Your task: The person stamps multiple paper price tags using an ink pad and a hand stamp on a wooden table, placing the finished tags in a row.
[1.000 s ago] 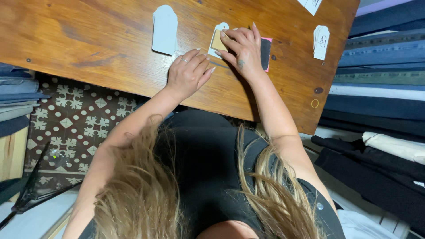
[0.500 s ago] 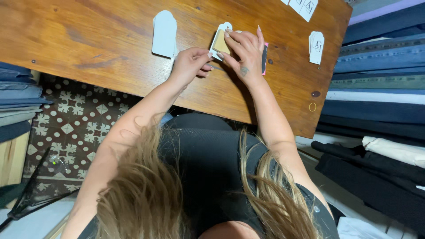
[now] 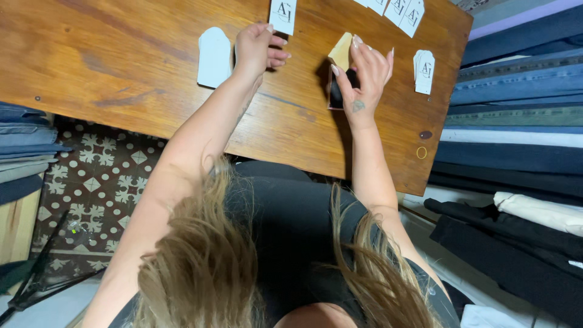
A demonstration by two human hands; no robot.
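At a wooden desk (image 3: 152, 54), the left hand (image 3: 255, 47) pinches a white paper tag (image 3: 283, 13) in a closed grip while the right hand (image 3: 363, 73) grips a tan card (image 3: 341, 50) just right of that tag, best kept flat and held by the edges

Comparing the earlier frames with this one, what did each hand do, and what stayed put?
The left hand left the table edge, pinched the white tag and carried it toward the far side of the table. The right hand, earlier pressing a tan card flat onto that tag, now lifts the card, its palm over the dark object below. The blank tag pile and printed tag pile stayed on the wooden table.
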